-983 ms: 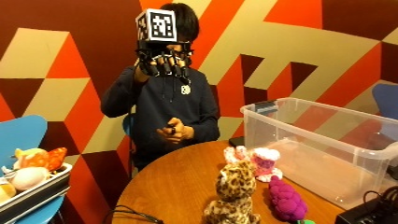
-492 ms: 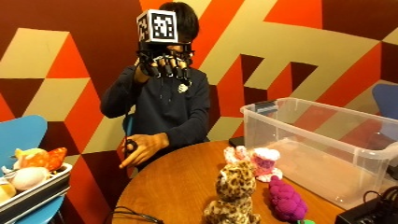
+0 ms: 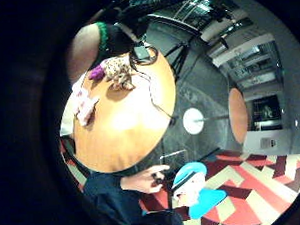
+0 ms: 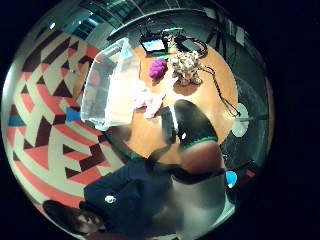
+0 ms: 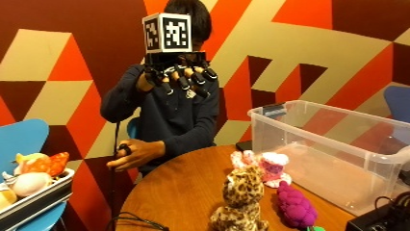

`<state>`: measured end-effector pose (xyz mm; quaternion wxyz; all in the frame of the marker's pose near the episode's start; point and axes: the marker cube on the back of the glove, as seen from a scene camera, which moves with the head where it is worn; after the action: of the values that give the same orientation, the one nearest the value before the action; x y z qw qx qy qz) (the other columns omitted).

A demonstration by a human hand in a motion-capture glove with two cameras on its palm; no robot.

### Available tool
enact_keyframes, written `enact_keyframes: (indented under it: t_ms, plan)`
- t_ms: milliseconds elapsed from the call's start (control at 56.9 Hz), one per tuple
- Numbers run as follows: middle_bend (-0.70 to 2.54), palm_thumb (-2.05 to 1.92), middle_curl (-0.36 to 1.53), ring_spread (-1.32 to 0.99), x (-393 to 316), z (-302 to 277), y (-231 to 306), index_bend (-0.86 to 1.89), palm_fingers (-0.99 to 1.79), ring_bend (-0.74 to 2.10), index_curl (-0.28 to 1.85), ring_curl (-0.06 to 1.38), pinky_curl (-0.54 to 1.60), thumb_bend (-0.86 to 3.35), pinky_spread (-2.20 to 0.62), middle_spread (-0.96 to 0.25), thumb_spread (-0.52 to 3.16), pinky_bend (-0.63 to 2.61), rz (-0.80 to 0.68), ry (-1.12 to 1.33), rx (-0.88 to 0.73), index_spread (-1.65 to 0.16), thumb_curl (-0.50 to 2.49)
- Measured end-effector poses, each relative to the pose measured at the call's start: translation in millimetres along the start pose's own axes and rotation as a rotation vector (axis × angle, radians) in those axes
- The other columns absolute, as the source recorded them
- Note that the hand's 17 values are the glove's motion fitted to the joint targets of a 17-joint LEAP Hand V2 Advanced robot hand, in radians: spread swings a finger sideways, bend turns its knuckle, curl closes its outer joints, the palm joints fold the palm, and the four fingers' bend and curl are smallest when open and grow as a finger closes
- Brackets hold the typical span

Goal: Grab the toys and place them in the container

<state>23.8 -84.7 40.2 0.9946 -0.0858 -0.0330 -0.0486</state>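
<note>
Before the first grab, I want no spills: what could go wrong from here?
The leopard toy, pink toy and purple toy stand bunched together, so reaching for one may topple another. The purple toy lies near the table edge and could roll off. The gloved right hand is raised far from them all.

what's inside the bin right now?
No toy shows in the clear bin; its floor looks bare through the wall. The pink toy, leopard and purple toy sit on the table outside it. Its far end is out of frame.
</note>
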Motion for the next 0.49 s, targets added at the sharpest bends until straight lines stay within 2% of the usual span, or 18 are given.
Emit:
enact_keyframes:
  t_ms: [281,369,492]
  plan:
    - [0.17,0.04,0.28,-0.02,-2.0,43.2,-90.8,0.09,-0.14,0.38,0.19,0.19,0.38,0.15,0.02,0.00,1.44,0.91,-0.131,-0.077,-0.064,-0.25,0.28]
    - [0.17,0.05,0.29,-0.01,-8.4,75.1,-120.4,0.09,-0.14,0.37,0.19,0.20,0.38,0.13,0.03,0.00,1.42,0.92,-0.169,-0.083,-0.069,-0.26,0.29]
    - [0.15,0.09,0.28,0.01,-20.6,128.4,-149.4,0.11,-0.13,0.35,0.19,0.20,0.39,0.12,0.04,0.00,1.38,0.98,-0.179,-0.075,-0.171,-0.28,0.30]
